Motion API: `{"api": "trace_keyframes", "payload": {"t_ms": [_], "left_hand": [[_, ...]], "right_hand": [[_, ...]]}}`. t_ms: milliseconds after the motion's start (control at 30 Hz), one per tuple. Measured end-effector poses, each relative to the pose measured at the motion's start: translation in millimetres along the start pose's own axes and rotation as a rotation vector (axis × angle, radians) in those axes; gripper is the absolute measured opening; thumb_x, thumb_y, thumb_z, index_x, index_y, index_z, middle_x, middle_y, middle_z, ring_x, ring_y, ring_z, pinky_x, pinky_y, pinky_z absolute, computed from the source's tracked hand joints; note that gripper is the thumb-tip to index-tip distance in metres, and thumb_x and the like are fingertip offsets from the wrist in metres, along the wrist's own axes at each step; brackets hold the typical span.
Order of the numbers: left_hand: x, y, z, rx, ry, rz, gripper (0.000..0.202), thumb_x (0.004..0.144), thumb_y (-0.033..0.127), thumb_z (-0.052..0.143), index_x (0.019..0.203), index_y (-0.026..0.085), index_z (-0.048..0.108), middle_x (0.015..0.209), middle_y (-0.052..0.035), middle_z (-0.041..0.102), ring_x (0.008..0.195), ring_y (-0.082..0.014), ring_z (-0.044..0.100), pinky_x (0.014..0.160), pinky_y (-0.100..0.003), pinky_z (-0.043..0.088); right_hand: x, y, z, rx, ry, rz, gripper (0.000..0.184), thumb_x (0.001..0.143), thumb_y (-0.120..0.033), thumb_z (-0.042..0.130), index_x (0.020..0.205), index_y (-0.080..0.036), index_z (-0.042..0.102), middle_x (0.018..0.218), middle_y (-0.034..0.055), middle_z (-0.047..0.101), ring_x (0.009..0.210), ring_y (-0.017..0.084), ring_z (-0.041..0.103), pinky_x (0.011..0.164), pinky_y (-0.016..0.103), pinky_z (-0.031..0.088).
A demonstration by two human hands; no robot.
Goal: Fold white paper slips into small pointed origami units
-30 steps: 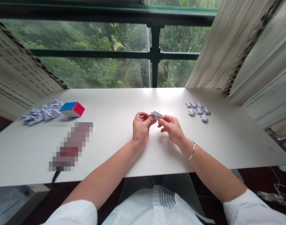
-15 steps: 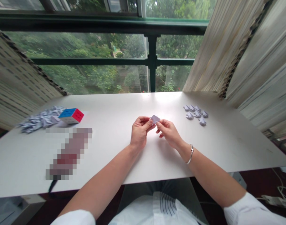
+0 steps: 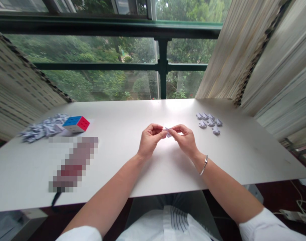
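Observation:
Between my two hands is a small folded piece of white paper (image 3: 168, 133), held just above the middle of the white table. My left hand (image 3: 150, 139) pinches its left side between thumb and fingers. On the other side my right hand (image 3: 186, 139), with a silver bracelet at the wrist, grips the paper the same way. Fingertips hide much of the paper. Several small folded paper pieces (image 3: 210, 122) lie in a loose group to the right of my right hand.
On the left of the white table (image 3: 112, 167) lies a heap of folded paper pieces (image 3: 42, 129) beside a blue, red and white puzzle cube (image 3: 76, 124). In front of them is a blurred-out long object (image 3: 74, 165) with a black strap. A window and curtains stand behind the table.
My right hand has closed in on the paper and taken a fuller pinch. The paper has turned, showing a narrower shape than its earlier flat face. The table items stay put.

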State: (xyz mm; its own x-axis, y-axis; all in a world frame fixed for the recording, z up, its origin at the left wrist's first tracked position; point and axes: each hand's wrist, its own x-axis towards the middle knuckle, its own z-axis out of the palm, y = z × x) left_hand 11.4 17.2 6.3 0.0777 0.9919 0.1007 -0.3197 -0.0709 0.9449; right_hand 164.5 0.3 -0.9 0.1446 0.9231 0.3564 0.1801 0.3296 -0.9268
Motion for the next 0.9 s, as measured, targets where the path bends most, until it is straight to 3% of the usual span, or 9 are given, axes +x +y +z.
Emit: {"api": "trace_keyframes", "payload": {"t_ms": [233, 400, 633, 900], "left_hand": [[-4.7, -2.0, 3.8, -0.219, -0.003, -0.227, 0.037, 0.063, 0.021, 0.086, 0.094, 0.013, 0.067, 0.084, -0.0042, 0.072, 0.079, -0.0149, 0.069, 0.081, -0.032, 0.056], [-6.3, -2.1, 4.4, -0.263, -0.011, -0.272, 0.028, 0.066, 0.020, 0.084, 0.087, 0.012, 0.067, 0.082, -0.0042, 0.072, 0.078, -0.0142, 0.069, 0.082, -0.031, 0.056], [-4.5, -1.5, 4.6, -0.244, 0.054, -0.219, 0.028, 0.064, 0.023, 0.084, 0.084, 0.012, 0.067, 0.075, -0.0018, 0.069, 0.068, -0.0115, 0.065, 0.076, -0.029, 0.055], [-2.7, -7.7, 4.6, -0.082, 0.152, 0.001, 0.028, 0.065, 0.025, 0.083, 0.084, 0.014, 0.065, 0.072, 0.0003, 0.066, 0.065, -0.0099, 0.061, 0.068, -0.025, 0.052]], "right_hand": [[-1.5, -0.5, 2.1, 0.073, 0.003, 0.053, 0.021, 0.081, -0.041, 0.070, 0.081, -0.019, 0.067, 0.076, 0.0015, 0.068, 0.072, 0.015, 0.062, 0.063, 0.026, 0.052], [-3.4, 0.4, 3.9, 0.055, -0.009, 0.032, 0.017, 0.081, -0.037, 0.070, 0.085, -0.021, 0.068, 0.075, 0.0005, 0.069, 0.070, 0.015, 0.063, 0.064, 0.027, 0.052], [-4.4, 1.7, 4.8, 0.003, -0.060, -0.146, 0.007, 0.082, -0.027, 0.068, 0.086, -0.022, 0.071, 0.082, 0.0020, 0.072, 0.074, 0.016, 0.066, 0.070, 0.029, 0.053], [-5.8, -1.2, -0.4, -0.217, -0.122, -0.340, 0.007, 0.086, -0.023, 0.064, 0.085, -0.022, 0.071, 0.080, 0.0024, 0.065, 0.069, 0.013, 0.063, 0.055, 0.023, 0.048]]}}
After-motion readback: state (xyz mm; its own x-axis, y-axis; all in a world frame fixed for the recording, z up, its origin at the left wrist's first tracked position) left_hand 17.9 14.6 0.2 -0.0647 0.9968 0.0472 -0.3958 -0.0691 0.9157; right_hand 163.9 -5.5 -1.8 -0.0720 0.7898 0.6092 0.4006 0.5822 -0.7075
